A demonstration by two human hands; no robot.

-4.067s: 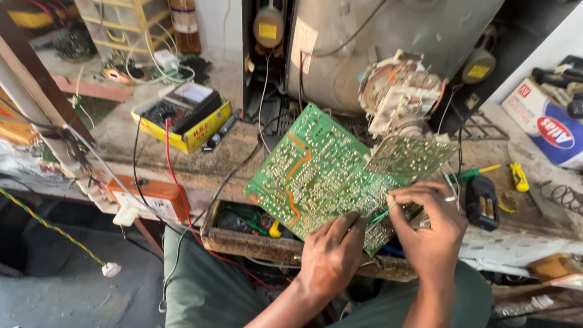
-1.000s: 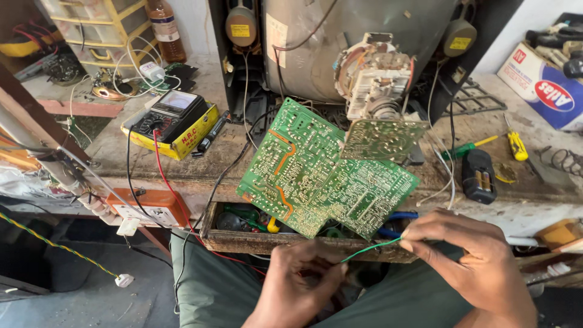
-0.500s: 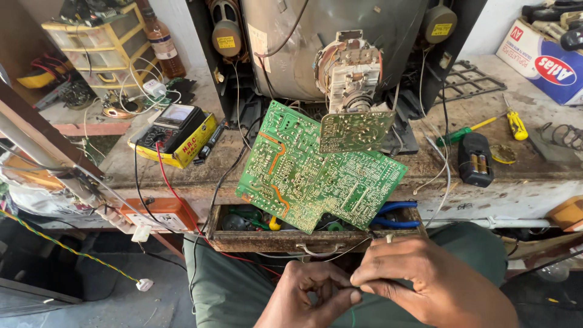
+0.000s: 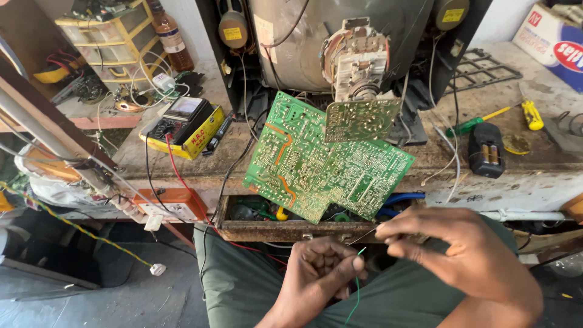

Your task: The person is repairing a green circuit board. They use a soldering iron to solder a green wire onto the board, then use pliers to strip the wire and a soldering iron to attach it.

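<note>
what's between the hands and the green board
In the head view, the open drawer with its rusty front edge lies between the left hand, right hand and the green board.

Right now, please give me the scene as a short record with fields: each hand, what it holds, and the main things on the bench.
left hand: pinches a thin green wire at its upper end
right hand: fingertips pinched together close to the wire's tip; whether they touch it cannot be told
circuit board: green, solder side up, tilted over an open drawer
multimeter: on the bench at left, in a yellow case
screwdriver: green and yellow, on the bench at right
</note>
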